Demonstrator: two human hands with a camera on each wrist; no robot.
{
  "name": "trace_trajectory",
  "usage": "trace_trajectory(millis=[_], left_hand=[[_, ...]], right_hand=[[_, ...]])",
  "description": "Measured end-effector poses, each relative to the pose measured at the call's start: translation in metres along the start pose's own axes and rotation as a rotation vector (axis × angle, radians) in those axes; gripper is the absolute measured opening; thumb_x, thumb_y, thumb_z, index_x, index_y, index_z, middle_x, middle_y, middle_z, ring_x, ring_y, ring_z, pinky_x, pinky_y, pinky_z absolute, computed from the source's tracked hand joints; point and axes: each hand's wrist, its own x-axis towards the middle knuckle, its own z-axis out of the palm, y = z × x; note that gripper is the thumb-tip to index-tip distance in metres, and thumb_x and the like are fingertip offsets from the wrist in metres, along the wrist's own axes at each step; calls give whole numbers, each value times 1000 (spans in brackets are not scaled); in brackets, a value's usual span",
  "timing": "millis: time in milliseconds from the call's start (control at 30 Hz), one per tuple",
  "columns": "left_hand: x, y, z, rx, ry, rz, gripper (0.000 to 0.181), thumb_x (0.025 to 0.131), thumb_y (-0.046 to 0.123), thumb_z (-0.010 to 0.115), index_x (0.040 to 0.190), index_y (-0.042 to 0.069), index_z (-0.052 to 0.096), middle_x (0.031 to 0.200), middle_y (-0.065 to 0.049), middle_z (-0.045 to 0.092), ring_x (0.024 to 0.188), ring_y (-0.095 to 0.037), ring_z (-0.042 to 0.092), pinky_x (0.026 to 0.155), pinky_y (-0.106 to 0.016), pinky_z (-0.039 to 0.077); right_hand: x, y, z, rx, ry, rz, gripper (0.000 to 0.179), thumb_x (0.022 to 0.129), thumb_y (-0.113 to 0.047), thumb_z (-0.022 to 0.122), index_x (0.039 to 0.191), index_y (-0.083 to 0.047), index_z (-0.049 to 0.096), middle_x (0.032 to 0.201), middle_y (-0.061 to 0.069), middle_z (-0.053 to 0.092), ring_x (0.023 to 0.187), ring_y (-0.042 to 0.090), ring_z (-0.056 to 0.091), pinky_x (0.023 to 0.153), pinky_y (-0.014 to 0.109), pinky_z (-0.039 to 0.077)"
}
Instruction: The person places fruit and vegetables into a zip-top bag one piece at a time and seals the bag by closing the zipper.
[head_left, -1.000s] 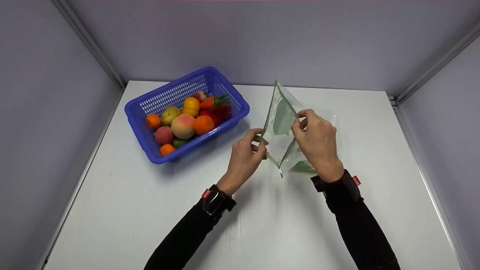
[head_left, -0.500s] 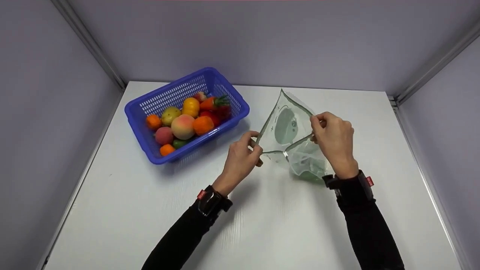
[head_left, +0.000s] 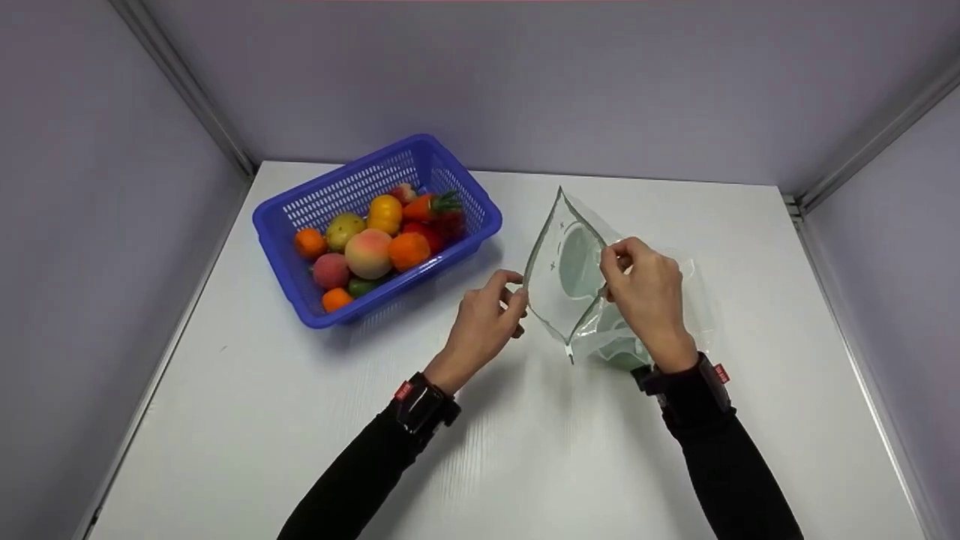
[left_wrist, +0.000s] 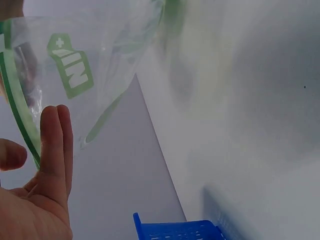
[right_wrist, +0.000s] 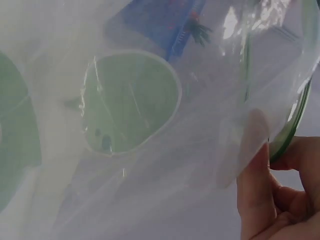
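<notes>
A clear zip bag point(head_left: 579, 262) with green printed patches stands over the table, its diamond-shaped mouth spread and turned toward the left. My left hand point(head_left: 480, 322) holds the left rim of the mouth, with the rim between thumb and fingers. In the left wrist view, two fingers point(left_wrist: 56, 145) lie straight along the bag's outside. On the opposite rim, my right hand point(head_left: 646, 300) pinches the edge between thumb and fingers. The right wrist view shows the bag's clear side and a green patch point(right_wrist: 132, 102) filling most of the picture. Nothing is visible inside the bag.
Left of the bag sits a blue plastic basket point(head_left: 375, 296) holding several fruits and vegetables, among them a peach point(head_left: 369, 253), a carrot point(head_left: 420, 208) and an orange point(head_left: 409, 251). Grey panels point(head_left: 510, 82) wall the white table point(head_left: 262, 420) at the back and sides.
My right hand pulled the rim rightward, widening the bag's mouth, then came partway back left. The mouth has narrowed again, and the left hand has shifted slightly left and closer.
</notes>
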Motion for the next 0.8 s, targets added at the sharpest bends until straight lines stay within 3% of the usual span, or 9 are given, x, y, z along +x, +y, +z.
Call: trace_trajectory(millis=[100, 200, 267, 367, 500, 633, 800], left_hand=[[2, -1, -5, 60, -2, 22, 30, 107, 25, 55, 129, 7, 63, 87, -4, 73, 62, -14, 70, 60, -28, 58], [5, -5, -19, 177, 41, 67, 30, 106, 25, 57, 128, 7, 65, 95, -4, 75, 72, -17, 72, 68, -32, 59], [9, -8, -34, 237, 83, 100, 28, 105, 22, 59, 126, 6, 67, 101, -6, 75, 81, -18, 72, 75, -35, 60], [14, -11, -60, 254, 132, 138, 26, 102, 15, 63, 125, 4, 67, 111, -9, 74, 94, -21, 71, 85, -37, 59], [24, -10, -92, 293, 148, 177, 27, 100, 10, 66, 125, 1, 68, 119, -13, 69, 105, -25, 66, 95, -39, 55], [40, -6, -118, 388, 79, 105, 33, 101, 14, 65, 132, 3, 66, 130, -16, 62, 116, -29, 58, 106, -43, 48], [55, -11, -143, 478, -111, -64, 42, 101, 14, 62, 144, 10, 60, 144, -15, 52, 127, -31, 49, 115, -49, 40]], right_hand=[[-1, 1, 1, 20, -3, 5, 19, 99, -13, 61, 88, -5, 74, 67, 0, 70, 44, -9, 52, 53, 15, 38], [-2, 4, 0, 32, -10, 11, 18, 99, -13, 62, 89, -4, 74, 67, 1, 69, 44, -6, 53, 51, 15, 37], [-3, 5, -1, 35, -8, 8, 17, 99, -13, 63, 90, -4, 74, 68, 1, 69, 45, -3, 55, 50, 15, 38], [-4, 5, -2, 34, -4, -7, 17, 99, -14, 63, 91, -4, 74, 70, 1, 70, 45, 1, 58, 49, 15, 38], [-4, 5, -4, 39, -5, -17, 17, 100, -14, 63, 91, -5, 73, 71, 0, 70, 46, 4, 59, 49, 15, 39], [-6, 5, -6, 64, -19, -11, 16, 100, -15, 63, 93, -6, 74, 73, 0, 70, 46, 2, 59, 49, 15, 40], [-9, 6, -6, 95, -37, 12, 15, 100, -16, 64, 95, -5, 74, 76, 2, 71, 48, 1, 60, 48, 14, 43]])
